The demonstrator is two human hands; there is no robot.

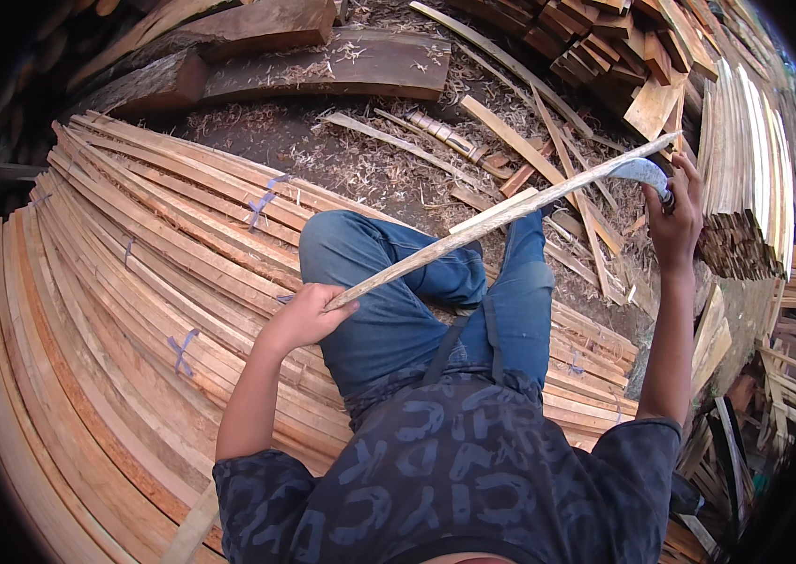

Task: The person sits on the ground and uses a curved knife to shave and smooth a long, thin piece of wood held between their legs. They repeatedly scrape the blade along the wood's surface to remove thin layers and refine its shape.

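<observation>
My left hand (308, 315) is closed around the near end of a long, thin wooden stick (473, 231). The stick slants across my lap, up to the far right, and its surface looks rough. In my right hand (676, 214), raised at the right, is a knife with a short curved blade (640, 171); the fingers wrap its handle, which is mostly hidden. The blade lies against or just beside the stick near its far end; whether it touches I cannot tell. Below the stick are my bent legs in blue jeans (374, 273).
I sit on long stacked wood strips (172, 282), bundled with purple ties (184, 352). Shavings and loose slats (511, 136) litter the ground ahead. Thick planks (332, 66) lie at the far left. Cut timber (595, 38) and an upright bundle of pale strips (746, 169) stand at the right.
</observation>
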